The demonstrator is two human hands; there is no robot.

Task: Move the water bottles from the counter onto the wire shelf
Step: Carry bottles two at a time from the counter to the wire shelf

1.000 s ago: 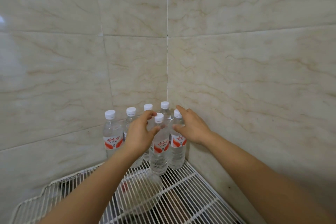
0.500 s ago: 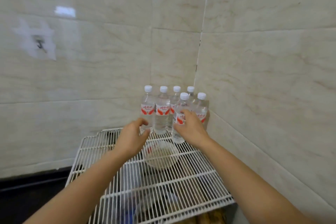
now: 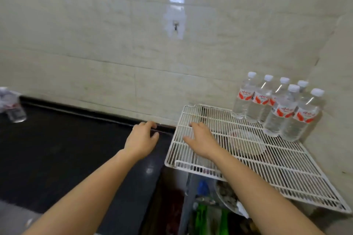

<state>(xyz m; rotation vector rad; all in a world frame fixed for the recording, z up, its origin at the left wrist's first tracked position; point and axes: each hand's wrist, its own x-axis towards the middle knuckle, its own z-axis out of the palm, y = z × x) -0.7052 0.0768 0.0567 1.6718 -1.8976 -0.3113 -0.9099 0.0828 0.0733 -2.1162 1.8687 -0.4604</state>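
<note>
Meanwhile, both hands empty and fingers spread, the left hand (image 3: 142,138) over the dark counter (image 3: 57,149) and the right hand (image 3: 202,139) above the wire shelf (image 3: 286,173), six water bottles (image 3: 275,107) crowd the shelf's far right corner, where another arrival could topple them, as one bottle (image 3: 13,105) waits at the counter's far left edge.

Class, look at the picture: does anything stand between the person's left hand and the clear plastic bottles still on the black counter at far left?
Nothing visible does. The left hand, open and empty, hovers over the black counter, whose surface lies bare up to the clear plastic bottles at the picture's left edge.
</note>
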